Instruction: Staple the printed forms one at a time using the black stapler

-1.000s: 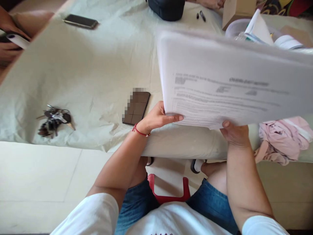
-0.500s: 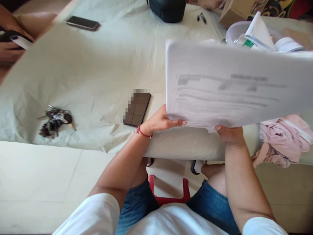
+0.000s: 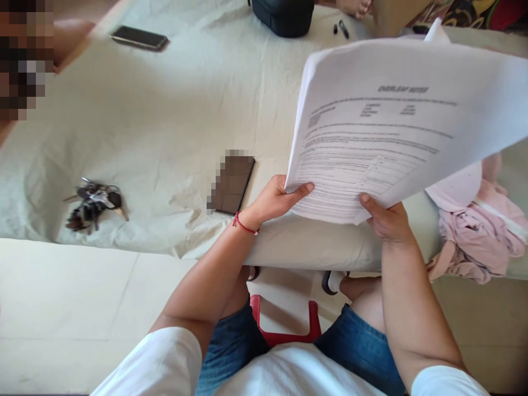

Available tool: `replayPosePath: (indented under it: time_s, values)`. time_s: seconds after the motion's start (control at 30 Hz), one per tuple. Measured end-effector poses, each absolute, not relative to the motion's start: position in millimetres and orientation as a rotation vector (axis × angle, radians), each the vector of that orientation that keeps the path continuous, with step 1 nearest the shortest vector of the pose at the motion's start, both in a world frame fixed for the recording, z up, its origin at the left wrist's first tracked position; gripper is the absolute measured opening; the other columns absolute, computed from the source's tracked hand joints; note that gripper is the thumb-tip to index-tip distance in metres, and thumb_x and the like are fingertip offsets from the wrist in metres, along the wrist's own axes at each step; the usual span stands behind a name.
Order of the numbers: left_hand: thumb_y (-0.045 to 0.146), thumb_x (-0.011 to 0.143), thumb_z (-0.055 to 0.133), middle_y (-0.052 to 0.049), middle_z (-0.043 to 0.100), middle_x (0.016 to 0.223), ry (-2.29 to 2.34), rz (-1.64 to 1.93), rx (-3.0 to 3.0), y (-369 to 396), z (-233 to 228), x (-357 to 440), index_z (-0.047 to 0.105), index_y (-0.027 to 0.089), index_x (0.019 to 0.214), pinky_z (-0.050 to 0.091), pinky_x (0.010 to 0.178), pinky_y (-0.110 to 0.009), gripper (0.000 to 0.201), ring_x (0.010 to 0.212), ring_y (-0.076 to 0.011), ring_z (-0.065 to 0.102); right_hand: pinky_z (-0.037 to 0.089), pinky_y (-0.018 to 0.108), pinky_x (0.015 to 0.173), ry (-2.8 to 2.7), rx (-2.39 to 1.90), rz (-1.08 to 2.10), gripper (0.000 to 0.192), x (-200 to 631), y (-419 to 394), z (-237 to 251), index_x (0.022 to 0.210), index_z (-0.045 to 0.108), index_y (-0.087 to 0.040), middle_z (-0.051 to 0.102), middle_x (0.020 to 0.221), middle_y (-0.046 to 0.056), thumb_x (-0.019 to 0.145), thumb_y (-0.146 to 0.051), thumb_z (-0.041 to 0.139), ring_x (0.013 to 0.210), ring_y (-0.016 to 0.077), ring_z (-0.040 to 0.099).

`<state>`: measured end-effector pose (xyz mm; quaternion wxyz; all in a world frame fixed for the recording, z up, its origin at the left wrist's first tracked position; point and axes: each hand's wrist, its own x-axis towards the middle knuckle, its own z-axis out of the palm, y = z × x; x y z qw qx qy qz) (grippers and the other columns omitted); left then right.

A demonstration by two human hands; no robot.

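A stack of printed paper sheets (image 3: 383, 132) is held up over the cloth-covered table, its top sheet headed with blurred bold print. My left hand (image 3: 280, 199) grips the lower left corner, thumb on the printed side and fingers hidden behind. Along the bottom edge, my right hand (image 3: 388, 219) pinches the sheets with its thumb in front. The stack bends and its upper right part sticks out to the right. Just left of my left wrist lies a dark phone (image 3: 235, 184), partly blurred out.
Keys (image 3: 94, 203) lie near the table's front left edge, with another phone (image 3: 139, 38) farther back. A black case (image 3: 284, 16) and a marker (image 3: 344, 29) are at the back. Pink cloth (image 3: 482, 236) sits at the right. Another person's hand (image 3: 358, 6) shows at the top.
The stack has tilted and curved, its left top edge shifting right and its top rising, so the print reads more clearly. It now covers the tub at the back right. Both hands keep their grip.
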<state>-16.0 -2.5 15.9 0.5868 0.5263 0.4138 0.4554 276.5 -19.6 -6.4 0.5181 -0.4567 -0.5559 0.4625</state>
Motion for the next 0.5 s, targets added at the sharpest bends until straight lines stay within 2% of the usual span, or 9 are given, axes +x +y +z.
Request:
replayPosePath:
  time_s: [0.1, 0.23, 0.33, 0.5]
  values:
    - [0.070, 0.092, 0.082, -0.012, 0.086, 0.104, 0.893, 1.004, 1.297, -2, 12, -16, 0.084, 0.017, 0.098, 0.066, 0.095, -0.048, 0.053, 0.112, -0.0369, 0.080, 0.048, 0.057, 0.135, -1.302, -1.079, 1.137, 0.054, 275, -23, 5, 0.139, 0.078, -0.037, 0.077, 0.149, 0.001, 0.089, -0.046, 0.094, 0.158, 0.0347, 0.059]
    - [0.071, 0.096, 0.078, -0.011, 0.085, 0.099, 0.835, 1.023, 1.244, -2, 11, -16, 0.082, 0.017, 0.097, 0.065, 0.082, -0.041, 0.055, 0.095, -0.0302, 0.082, 0.050, 0.061, 0.133, -1.172, -1.192, 1.241, 0.059, 280, -29, 13, 0.141, 0.078, -0.034, 0.076, 0.152, 0.002, 0.086, -0.047, 0.097, 0.155, 0.0383, 0.062]
    - [0.070, 0.095, 0.079, -0.010, 0.085, 0.103, 0.820, 1.124, 1.160, 2, 6, -13, 0.081, 0.018, 0.104, 0.064, 0.086, -0.039, 0.053, 0.101, -0.0304, 0.082, 0.053, 0.063, 0.130, -1.111, -1.306, 1.416, 0.058, 282, -36, 13, 0.133, 0.082, -0.031, 0.079, 0.148, 0.004, 0.082, -0.051, 0.100, 0.148, 0.0403, 0.068]
    - [0.070, 0.094, 0.080, -0.013, 0.086, 0.109, 0.858, 1.154, 0.936, 8, -3, -6, 0.081, 0.018, 0.117, 0.065, 0.098, -0.045, 0.056, 0.114, -0.0356, 0.082, 0.060, 0.062, 0.122, -1.110, -1.387, 1.639, 0.052, 285, -58, 8, 0.129, 0.085, -0.032, 0.082, 0.141, 0.004, 0.083, -0.053, 0.099, 0.138, 0.0399, 0.075]
